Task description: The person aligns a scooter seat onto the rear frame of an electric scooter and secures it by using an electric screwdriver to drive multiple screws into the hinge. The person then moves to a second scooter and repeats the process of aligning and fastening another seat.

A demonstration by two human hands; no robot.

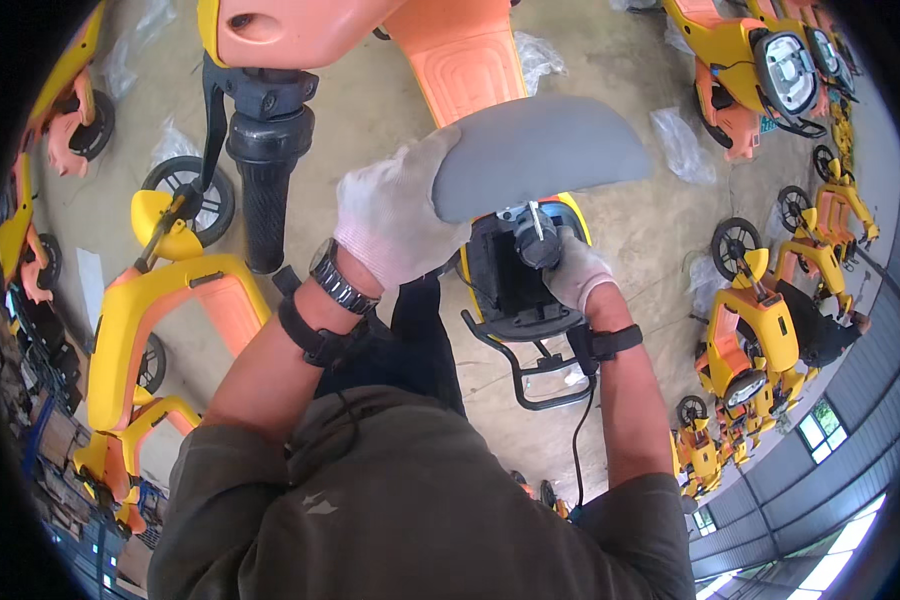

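A grey scooter seat (545, 150) is tilted up over the open dark compartment (505, 270) of a yellow and orange scooter. My left hand (400, 215), in a white glove, grips the seat's left end, its fingers partly hidden behind it. Below the seat, my right hand (578, 272), also gloved, is closed at the side of a dark round cylinder-shaped part (537, 244). A small light metal piece (535, 215) stands just above that part. The fingertips of the right hand are partly hidden by it.
The black handlebar grip (267, 190) of this scooter is at upper left, its black rear rack (550, 385) below the compartment. Another scooter (135, 330) stands at left, and several more (755, 330) line the right. Clear plastic sheets (682, 145) lie on the floor (370, 100).
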